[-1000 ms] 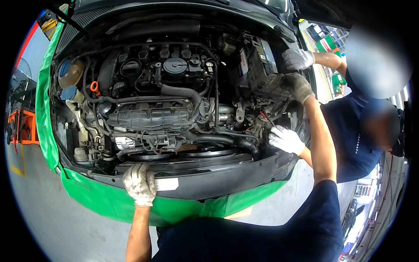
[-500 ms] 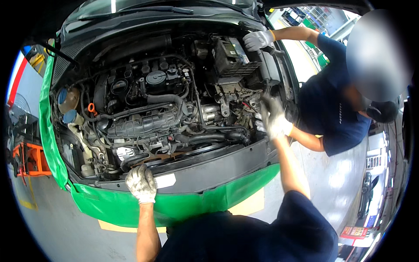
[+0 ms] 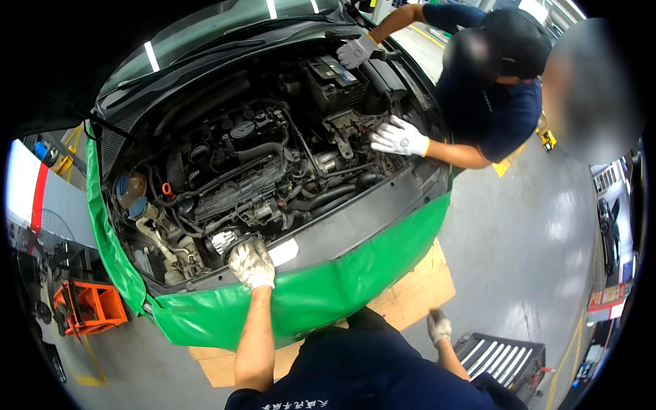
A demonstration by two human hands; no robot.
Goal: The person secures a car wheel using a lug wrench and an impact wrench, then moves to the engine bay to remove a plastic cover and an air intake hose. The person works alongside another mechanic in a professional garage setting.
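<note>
My left hand (image 3: 251,264), in a soiled white glove, rests on the black front panel (image 3: 355,223) of a car's engine bay. Its fingers curl over the panel's inner edge, their tips hidden. Beside it lies a white label (image 3: 283,252). My right hand (image 3: 439,326), also gloved, hangs low at my side over the floor, fingers loosely extended with nothing visible in them. Behind the panel sits the engine (image 3: 239,178). A co-worker's gloved hand (image 3: 400,137) is spread over the bay's right side; the other gloved hand (image 3: 357,52) touches the car battery (image 3: 333,85).
A green fender cover (image 3: 342,287) drapes the car's front. Cardboard (image 3: 417,283) lies on the floor below. Near my right hand stands a tool cart (image 3: 502,359); an orange cart (image 3: 96,307) is at the left. The co-worker (image 3: 506,102) leans in from the right.
My right hand has withdrawn from the engine bay's right side down to my side. My left hand remains on the panel. The view has shifted, and the co-worker leans further over the bay.
</note>
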